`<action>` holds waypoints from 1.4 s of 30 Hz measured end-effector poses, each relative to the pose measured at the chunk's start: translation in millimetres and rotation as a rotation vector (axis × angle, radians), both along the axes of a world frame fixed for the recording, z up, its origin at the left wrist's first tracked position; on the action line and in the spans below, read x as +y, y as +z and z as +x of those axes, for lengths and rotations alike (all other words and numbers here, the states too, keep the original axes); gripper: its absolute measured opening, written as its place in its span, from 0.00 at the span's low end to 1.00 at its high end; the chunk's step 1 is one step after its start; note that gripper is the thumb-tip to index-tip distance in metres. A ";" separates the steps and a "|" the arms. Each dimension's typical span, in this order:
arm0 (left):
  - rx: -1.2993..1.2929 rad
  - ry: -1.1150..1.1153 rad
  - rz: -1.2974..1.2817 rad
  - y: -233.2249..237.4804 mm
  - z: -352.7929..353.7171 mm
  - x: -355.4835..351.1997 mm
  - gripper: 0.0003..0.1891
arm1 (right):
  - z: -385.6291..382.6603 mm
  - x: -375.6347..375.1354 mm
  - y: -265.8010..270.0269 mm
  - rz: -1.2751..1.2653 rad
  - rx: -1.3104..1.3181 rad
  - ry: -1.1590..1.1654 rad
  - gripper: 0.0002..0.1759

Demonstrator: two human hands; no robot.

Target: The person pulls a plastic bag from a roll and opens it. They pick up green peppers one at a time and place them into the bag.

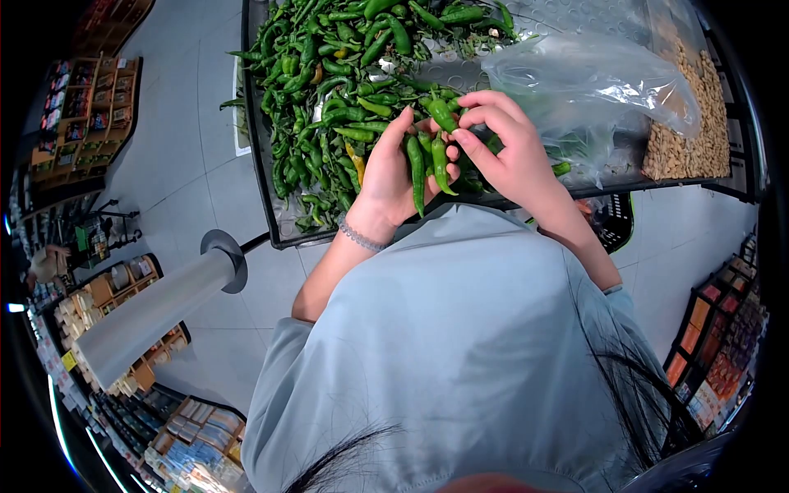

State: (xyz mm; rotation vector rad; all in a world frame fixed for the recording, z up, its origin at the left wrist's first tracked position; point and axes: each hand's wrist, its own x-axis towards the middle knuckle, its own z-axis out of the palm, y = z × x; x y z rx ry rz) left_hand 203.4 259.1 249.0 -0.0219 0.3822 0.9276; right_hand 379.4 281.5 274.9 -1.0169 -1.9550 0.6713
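My left hand is closed around a few green chili peppers, whose pointed ends hang down past the fingers. A coil bracelet circles that wrist. Just beside it, my right hand pinches another green pepper between thumb and fingertips, above the left fingers. Beneath and beyond both hands spreads a large heap of green peppers, with a yellow-orange one among them. To the right of the heap lies a clear plastic bag, partly spread over the tray.
The peppers rest in a dark-edged display tray. Peanuts fill its right end. A black basket is below the tray's front edge. On the left stand a grey post and stocked shelves; more shelves line the right.
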 end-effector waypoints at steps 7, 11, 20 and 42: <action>-0.017 0.049 0.084 2.0 3.9 0.1 0.35 | -5.1 -3.5 4.6 -0.007 -0.045 -0.059 0.08; -0.007 0.090 0.092 12.0 5.6 -1.0 0.37 | 4.9 -9.5 17.0 0.111 -0.018 -0.082 0.07; -0.032 0.138 0.133 13.4 12.2 4.1 0.31 | 7.8 -17.1 39.9 -0.017 -0.251 0.073 0.12; -0.071 0.144 -0.174 2.6 8.0 7.2 0.19 | 2.7 -14.2 13.6 -0.588 0.489 -0.006 0.06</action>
